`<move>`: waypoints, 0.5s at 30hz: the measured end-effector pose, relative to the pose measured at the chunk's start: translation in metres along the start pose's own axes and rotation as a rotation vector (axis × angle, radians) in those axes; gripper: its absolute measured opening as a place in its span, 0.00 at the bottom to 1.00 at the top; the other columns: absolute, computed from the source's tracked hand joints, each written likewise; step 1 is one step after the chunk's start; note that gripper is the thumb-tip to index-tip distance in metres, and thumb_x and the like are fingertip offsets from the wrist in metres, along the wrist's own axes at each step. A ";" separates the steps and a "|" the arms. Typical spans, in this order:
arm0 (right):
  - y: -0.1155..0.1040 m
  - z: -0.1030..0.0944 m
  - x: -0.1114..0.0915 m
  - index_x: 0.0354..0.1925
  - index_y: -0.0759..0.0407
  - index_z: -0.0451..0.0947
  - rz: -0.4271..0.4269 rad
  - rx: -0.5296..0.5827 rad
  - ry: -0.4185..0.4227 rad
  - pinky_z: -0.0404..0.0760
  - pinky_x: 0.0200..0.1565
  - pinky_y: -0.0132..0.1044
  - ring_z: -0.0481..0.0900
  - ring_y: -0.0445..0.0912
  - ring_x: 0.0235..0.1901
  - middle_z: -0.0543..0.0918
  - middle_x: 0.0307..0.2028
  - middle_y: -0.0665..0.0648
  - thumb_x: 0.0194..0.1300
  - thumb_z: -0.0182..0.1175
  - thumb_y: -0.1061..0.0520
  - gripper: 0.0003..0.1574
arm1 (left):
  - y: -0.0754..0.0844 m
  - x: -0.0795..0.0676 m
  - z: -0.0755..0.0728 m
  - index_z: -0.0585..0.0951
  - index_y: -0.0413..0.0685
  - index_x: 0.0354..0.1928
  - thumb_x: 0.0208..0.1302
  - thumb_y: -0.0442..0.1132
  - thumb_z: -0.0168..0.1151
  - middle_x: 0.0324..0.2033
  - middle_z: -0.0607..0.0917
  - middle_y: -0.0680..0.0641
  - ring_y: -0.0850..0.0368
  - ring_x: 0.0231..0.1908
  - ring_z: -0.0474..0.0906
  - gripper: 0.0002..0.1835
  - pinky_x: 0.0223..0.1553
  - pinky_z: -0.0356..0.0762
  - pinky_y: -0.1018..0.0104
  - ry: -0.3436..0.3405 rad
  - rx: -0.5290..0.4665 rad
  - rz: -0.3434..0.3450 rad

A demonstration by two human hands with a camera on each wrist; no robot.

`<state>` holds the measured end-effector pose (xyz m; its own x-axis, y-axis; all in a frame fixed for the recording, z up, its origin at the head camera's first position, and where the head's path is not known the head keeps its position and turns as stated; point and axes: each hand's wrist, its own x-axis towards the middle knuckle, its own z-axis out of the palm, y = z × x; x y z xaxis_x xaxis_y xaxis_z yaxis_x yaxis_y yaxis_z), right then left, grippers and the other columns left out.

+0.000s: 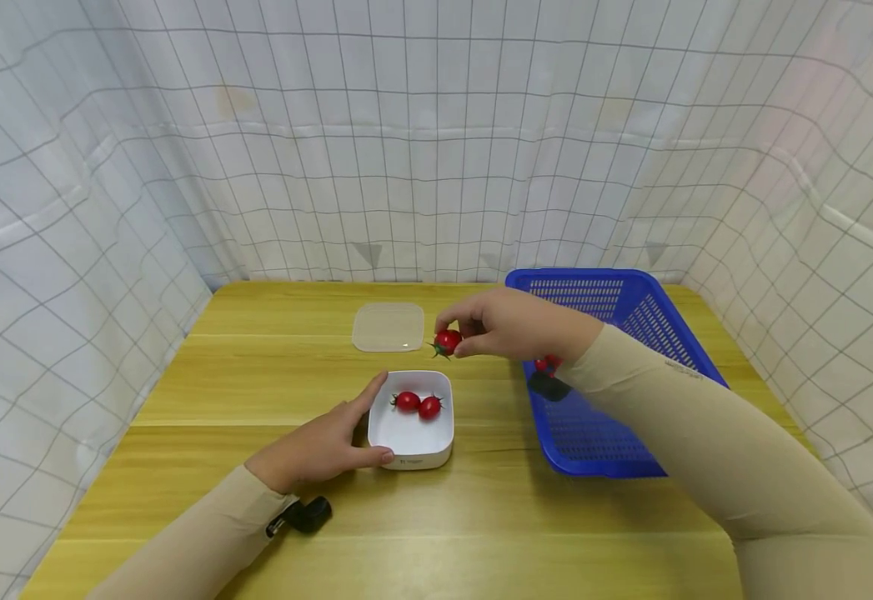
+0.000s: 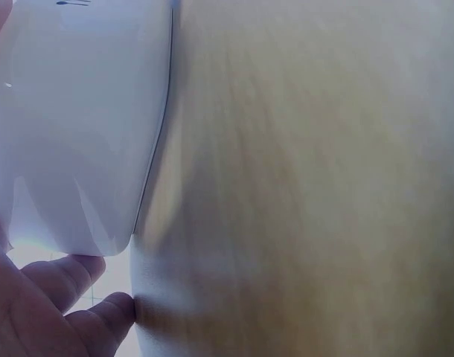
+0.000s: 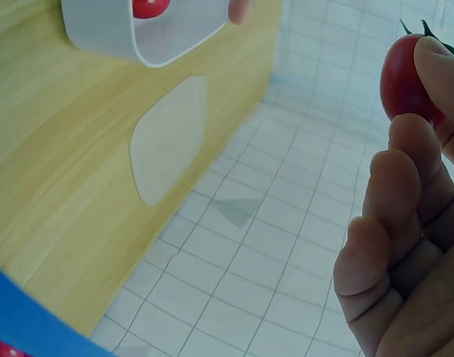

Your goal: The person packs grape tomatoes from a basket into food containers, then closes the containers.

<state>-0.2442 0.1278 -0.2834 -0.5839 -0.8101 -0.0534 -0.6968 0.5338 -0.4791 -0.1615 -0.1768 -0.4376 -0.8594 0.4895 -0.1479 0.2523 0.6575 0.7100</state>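
Observation:
My right hand pinches a cherry tomato between thumb and fingers, above the table and to the right of the lid. Green leaves at the tomato's stem show, and in the right wrist view the red fruit sits at the fingertips. A white square container stands on the table with two cherry tomatoes inside. My left hand holds this container from its left side, thumb at the front wall and index finger at the back left corner. In the left wrist view, fingertips touch the container's white wall.
A blue plastic basket stands at the right, with some red tomatoes partly hidden behind my right wrist. Flat on the wooden table, behind the container, lies a translucent lid. White grid-patterned curtains surround the table.

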 end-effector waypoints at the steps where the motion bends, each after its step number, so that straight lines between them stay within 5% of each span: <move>1: -0.002 0.000 0.001 0.53 0.45 0.84 -0.002 -0.015 -0.004 0.73 0.32 0.35 0.74 0.41 0.28 0.79 0.28 0.46 0.73 0.68 0.55 0.12 | 0.000 0.000 0.000 0.39 0.59 0.87 0.64 0.63 0.72 0.82 0.58 0.41 0.40 0.79 0.60 0.63 0.78 0.58 0.38 -0.001 -0.002 -0.002; 15: -0.016 0.006 0.017 0.50 0.43 0.84 -0.045 -0.068 -0.083 0.72 0.32 0.33 0.74 0.40 0.28 0.77 0.27 0.46 0.74 0.67 0.54 0.08 | -0.002 0.000 0.000 0.38 0.60 0.86 0.64 0.64 0.71 0.82 0.59 0.42 0.41 0.79 0.60 0.63 0.78 0.59 0.37 -0.001 -0.001 0.003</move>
<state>-0.2405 0.1038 -0.2815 -0.5166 -0.8495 -0.1072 -0.7498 0.5092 -0.4225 -0.1617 -0.1779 -0.4391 -0.8581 0.4920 -0.1468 0.2543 0.6557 0.7109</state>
